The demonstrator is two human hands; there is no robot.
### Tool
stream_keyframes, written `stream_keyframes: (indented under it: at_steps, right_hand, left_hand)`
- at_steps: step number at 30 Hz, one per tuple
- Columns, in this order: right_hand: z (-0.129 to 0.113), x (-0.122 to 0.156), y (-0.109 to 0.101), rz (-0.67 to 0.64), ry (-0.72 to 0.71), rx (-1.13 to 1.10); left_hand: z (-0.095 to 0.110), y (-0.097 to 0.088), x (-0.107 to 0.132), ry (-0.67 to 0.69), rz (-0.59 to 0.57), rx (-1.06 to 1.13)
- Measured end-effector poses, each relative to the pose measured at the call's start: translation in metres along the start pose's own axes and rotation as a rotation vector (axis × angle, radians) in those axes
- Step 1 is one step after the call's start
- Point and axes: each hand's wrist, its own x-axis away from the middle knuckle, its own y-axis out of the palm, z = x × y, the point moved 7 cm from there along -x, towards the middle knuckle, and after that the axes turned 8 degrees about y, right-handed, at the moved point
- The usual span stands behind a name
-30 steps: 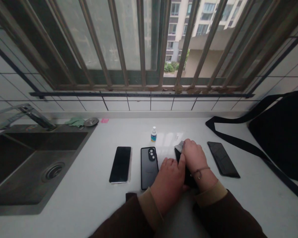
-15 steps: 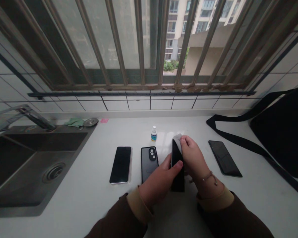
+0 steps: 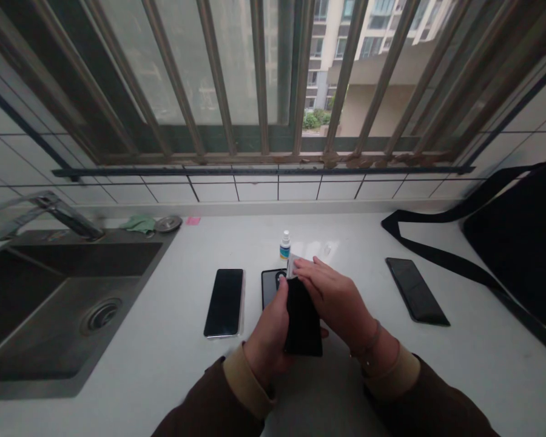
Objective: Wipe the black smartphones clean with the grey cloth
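My left hand (image 3: pixel 273 325) grips a black smartphone (image 3: pixel 304 321) by its left edge, thumb along the side, fingertips showing past the right edge. The phone is held tilted above the counter. My right hand (image 3: pixel 334 297) lies over the phone's top end, its fingers together on a pale grey cloth (image 3: pixel 292 264) that covers that end. Behind my left hand, partly hidden, a phone in a dark-edged case (image 3: pixel 269 285) lies with its camera side up. Just beyond stands a small white bottle with a blue and yellow label (image 3: pixel 284 247).
Left lies a black-screened phone (image 3: pixel 224 302); right, another dark phone (image 3: pixel 416 291). A small clear piece (image 3: pixel 327 249) sits near the bottle. A sink (image 3: pixel 86 358) is at left, with a green cloth (image 3: pixel 139 224) and drain strainer (image 3: pixel 168 223). A black bag (image 3: pixel 523 243) trails its strap at right.
The held phone has moved left and turned its flat face more toward me. My right hand has shifted left from the phone's top right edge to lie across its top with the cloth.
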Motion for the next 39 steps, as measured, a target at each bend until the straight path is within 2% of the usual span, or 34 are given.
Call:
stream_keyframes:
  at_steps: [4, 8, 10, 15, 19, 21, 24, 28, 31, 33, 39]
  right_hand:
    - [-0.023, 0.005, 0.010, -0.060, -0.109, -0.091]
    - [-0.049, 0.012, 0.013, -0.132, -0.261, -0.189]
    - [-0.053, 0.013, 0.013, -0.138, -0.269, -0.201]
    - [-0.028, 0.008, 0.007, -0.042, -0.053, -0.097]
    - [-0.006, 0.006, -0.001, 0.080, 0.132, -0.018]
    - [-0.002, 0.006, -0.004, 0.129, 0.183, 0.008]
    - [-0.007, 0.007, 0.002, 0.092, 0.133, -0.009]
    - [-0.031, 0.010, 0.014, -0.070, -0.099, -0.083]
    - [-0.044, 0.014, 0.016, -0.137, -0.231, -0.130]
    - [-0.040, 0.012, 0.014, -0.120, -0.202, -0.104]
    - [-0.005, 0.004, 0.003, 0.027, 0.044, 0.101]
  left_hand:
    - [0.013, -0.004, -0.005, 0.063, -0.003, 0.203]
    - [0.025, -0.017, -0.010, 0.035, 0.061, 0.212]
    - [0.026, -0.019, -0.009, 0.021, 0.073, 0.203]
    - [0.015, -0.012, -0.002, 0.048, 0.049, 0.092]
    - [-0.004, -0.019, 0.004, -0.074, 0.100, -0.183]
    - [-0.005, -0.019, 0.005, -0.077, 0.091, -0.231]
    - [0.005, -0.016, 0.003, -0.005, 0.098, -0.108]
    - [0.030, -0.019, -0.005, 0.124, 0.180, 0.129]
    - [0.041, -0.023, -0.009, 0.137, 0.188, 0.179]
    - [0.040, -0.023, -0.009, 0.128, 0.154, 0.173]
    - [0.021, -0.012, -0.001, 0.076, 0.105, 0.105]
